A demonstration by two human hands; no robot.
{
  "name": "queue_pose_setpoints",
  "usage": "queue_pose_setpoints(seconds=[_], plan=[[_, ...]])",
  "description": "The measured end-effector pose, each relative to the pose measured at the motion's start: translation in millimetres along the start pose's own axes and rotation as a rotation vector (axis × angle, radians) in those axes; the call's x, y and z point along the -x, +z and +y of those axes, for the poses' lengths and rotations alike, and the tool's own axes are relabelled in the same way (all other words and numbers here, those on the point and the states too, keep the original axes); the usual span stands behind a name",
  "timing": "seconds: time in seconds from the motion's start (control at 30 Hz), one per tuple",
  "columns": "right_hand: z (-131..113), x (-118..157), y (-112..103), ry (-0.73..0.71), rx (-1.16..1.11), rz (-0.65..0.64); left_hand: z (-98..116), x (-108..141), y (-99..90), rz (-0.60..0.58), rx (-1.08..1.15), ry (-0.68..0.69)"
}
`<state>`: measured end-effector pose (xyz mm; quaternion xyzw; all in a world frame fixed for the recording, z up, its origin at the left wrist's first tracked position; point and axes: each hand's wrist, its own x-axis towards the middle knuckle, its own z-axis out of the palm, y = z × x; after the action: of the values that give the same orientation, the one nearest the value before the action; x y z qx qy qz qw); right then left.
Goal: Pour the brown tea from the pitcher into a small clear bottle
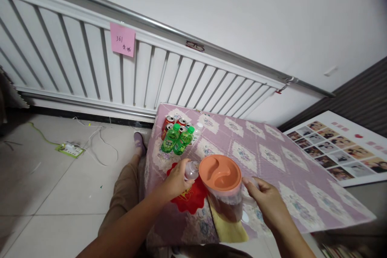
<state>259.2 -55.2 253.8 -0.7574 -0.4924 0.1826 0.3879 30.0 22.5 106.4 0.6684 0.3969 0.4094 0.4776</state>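
Over at the table with the mauve diamond-patterned cloth [273,155], there's someone with both hands busy, from where I'm standing. Left hand [177,181] has its fingers curled round a small clear rounded container [191,170], held over a red scalloped-edge mat [198,199]. Right hand [267,197] is pinching the handle of a see-through pitcher with an orange lid [220,173], thumb and fingers closed on it. The pitcher's right above a yellow cloth [231,231], its lid edge just beside the container; honestly can't tell if it's resting or lifted. Behind the mat sit two green plastic bottles with green caps [184,141], a bunch of mostly red drink cans [169,120] and a clear white-capped bottle [198,130], all packed close together.
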Motion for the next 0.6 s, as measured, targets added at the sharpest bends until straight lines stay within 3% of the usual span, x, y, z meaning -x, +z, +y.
queue_pose_setpoints(seconds=[0.6], plan=[[2.4,0.0,-0.2,-0.017,0.056,-0.03,-3.3,0.2,1.6,0.005,-0.005,0.004]])
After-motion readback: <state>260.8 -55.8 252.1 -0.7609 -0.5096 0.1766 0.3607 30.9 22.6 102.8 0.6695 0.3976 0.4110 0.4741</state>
